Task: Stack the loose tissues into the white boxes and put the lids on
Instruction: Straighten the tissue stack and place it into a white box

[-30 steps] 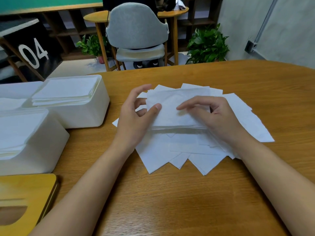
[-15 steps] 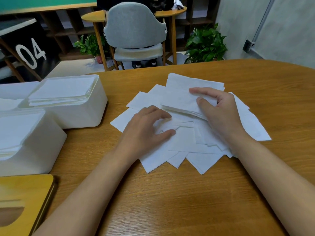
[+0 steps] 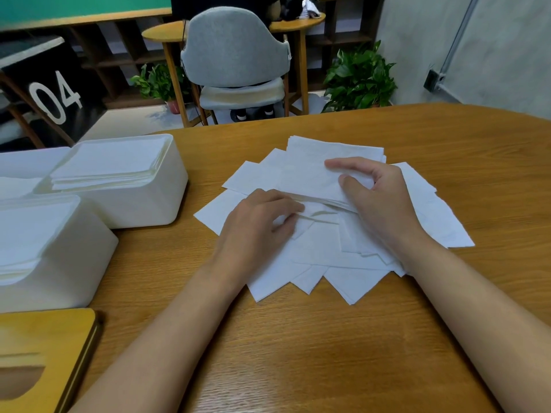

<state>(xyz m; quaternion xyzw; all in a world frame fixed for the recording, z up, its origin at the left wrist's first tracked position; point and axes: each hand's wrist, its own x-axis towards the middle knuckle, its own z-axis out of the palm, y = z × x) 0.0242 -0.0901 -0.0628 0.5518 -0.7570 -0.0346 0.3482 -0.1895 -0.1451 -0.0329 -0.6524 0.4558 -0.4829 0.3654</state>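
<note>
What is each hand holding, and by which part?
Right hand pinches a gathered tissue stack at its near right edge. Left hand rests on loose tissues; grip unclear.

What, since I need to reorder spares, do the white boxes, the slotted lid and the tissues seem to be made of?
White boxes: probably plastic, matte to satin; smooth moulded walls, rounded corners. Slotted lid: seemingly wood or bamboo, lightly finished; honey colour, faint grain, darker edge. Tissues, gripped by the right hand: thin soft paper, matte, limp edges.
</note>
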